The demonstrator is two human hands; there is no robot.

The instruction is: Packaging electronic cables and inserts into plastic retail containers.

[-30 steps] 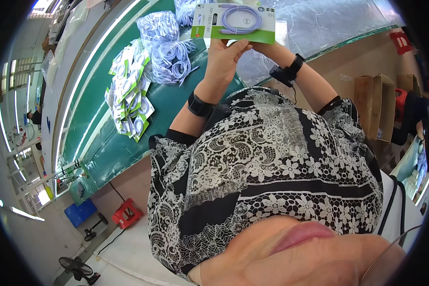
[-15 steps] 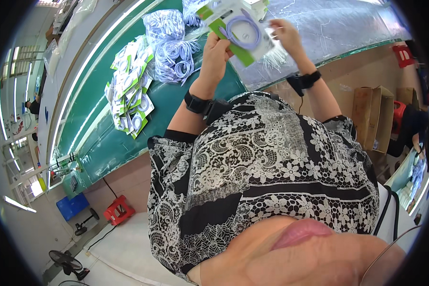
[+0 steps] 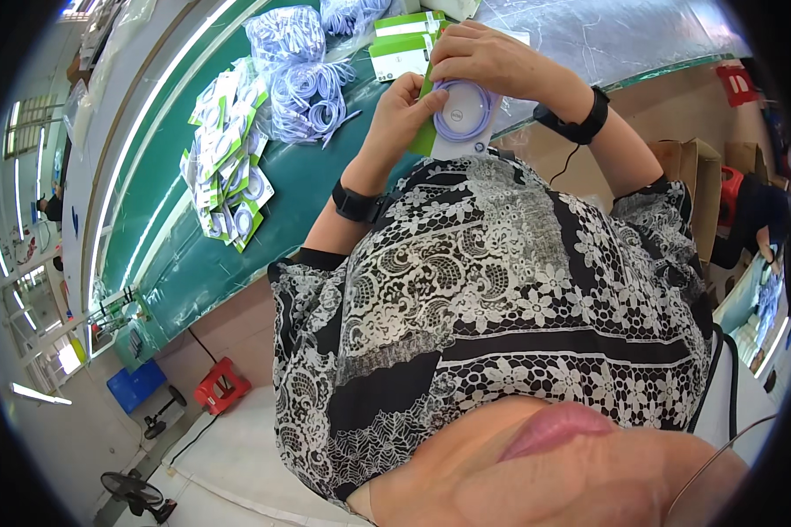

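Note:
A green and white packaging card with a coiled lilac cable [image 3: 462, 123] on it is held upright close to my chest. My left hand [image 3: 402, 116] pinches the card's left edge between thumb and fingers. Over its upper edge bends my right hand [image 3: 492, 60], with fingertips closed on the card near the coil; the exact fingertip contact is partly hidden. Just beyond my hands lies a stack of green and white cards [image 3: 402, 61]. To the left, a heap of carded cables [image 3: 228, 167] rests on the green table mat [image 3: 303, 184].
Bundles of lilac cables [image 3: 312, 97], some in clear plastic, lie between the heap and my left hand. A grey table surface [image 3: 580, 35] extends on the right. Cardboard boxes [image 3: 699, 189] and red stools [image 3: 222, 385] stand on the floor. Another person [image 3: 754, 220] is at far right.
The card with the cable has come nearer my chest and turned more upright. My right hand has moved left from beside the card onto its upper edge. The stacked cards beyond now show.

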